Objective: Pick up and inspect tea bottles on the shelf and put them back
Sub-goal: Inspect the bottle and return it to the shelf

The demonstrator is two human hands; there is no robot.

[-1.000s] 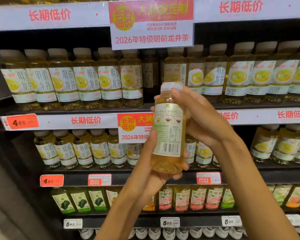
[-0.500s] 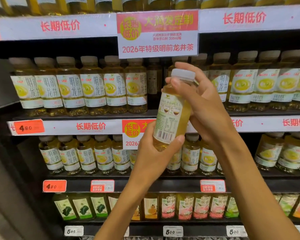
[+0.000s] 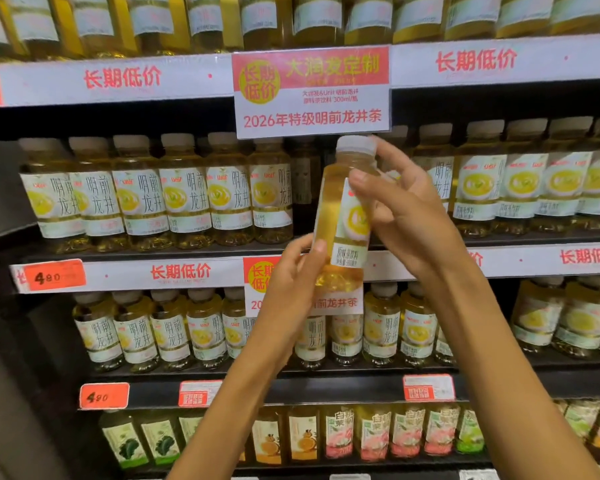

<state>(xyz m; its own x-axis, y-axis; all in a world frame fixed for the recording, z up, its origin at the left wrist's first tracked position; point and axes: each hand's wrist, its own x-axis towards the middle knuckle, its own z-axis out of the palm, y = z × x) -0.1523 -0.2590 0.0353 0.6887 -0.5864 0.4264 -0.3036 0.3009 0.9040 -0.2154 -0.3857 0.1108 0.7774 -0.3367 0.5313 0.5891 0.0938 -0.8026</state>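
A tea bottle (image 3: pixel 343 216) was held upright in front of the shelf (image 3: pixel 187 252), its long axis near vertical and leaning slightly, with the white cap (image 3: pixel 356 146) topmost and tipped a little to the right. The cap stood just below the promo sign (image 3: pixel 311 93); the base hung level with the price rail (image 3: pixel 174 273) beneath that sign. The label's picture side was turned toward the right hand, and a clear strip of amber tea faced the onlooker.

The left hand (image 3: pixel 291 282) gripped the bottle's lower part, thumb on the near left edge and fingers curled round behind. The right hand (image 3: pixel 406 209) held the upper part, one fingertip across the label and another raised beside the cap.

Directly behind the bottle, below the sign, lay a dark gap (image 3: pixel 305 181) in the row (image 3: pixel 153 195) of like bottles. That row flanked the gap to the left of it, and a further row (image 3: pixel 534 188) stood to its right. A lower row (image 3: pixel 174 330) stood under the price rail. Both forearms crossed in front of the lower shelves and hid part of a second sign (image 3: pixel 264 282).
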